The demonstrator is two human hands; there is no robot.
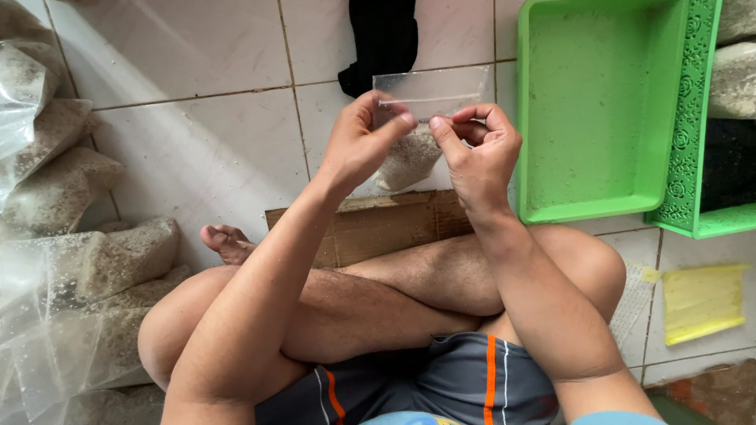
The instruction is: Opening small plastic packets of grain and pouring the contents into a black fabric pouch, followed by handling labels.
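Note:
A small clear plastic bag (429,90) with pale grains at its bottom hangs in front of me, above a piece of brown cardboard (386,224) on the tiled floor. My left hand (358,142) pinches the bag's top edge between thumb and forefinger. My right hand (476,153) pinches the same edge just to the right, fingertips almost touching the left hand's. The grain-filled bottom of the bag (408,161) shows between my two hands. I sit cross-legged beneath them.
A green plastic tray (598,201) lies on the floor to the right, with a second green basket (693,118) beside it holding filled bags. Several grain-filled clear bags (71,260) pile up on the left. A black cloth (382,39) lies beyond my hands. A yellow sheet (701,303) lies lower right.

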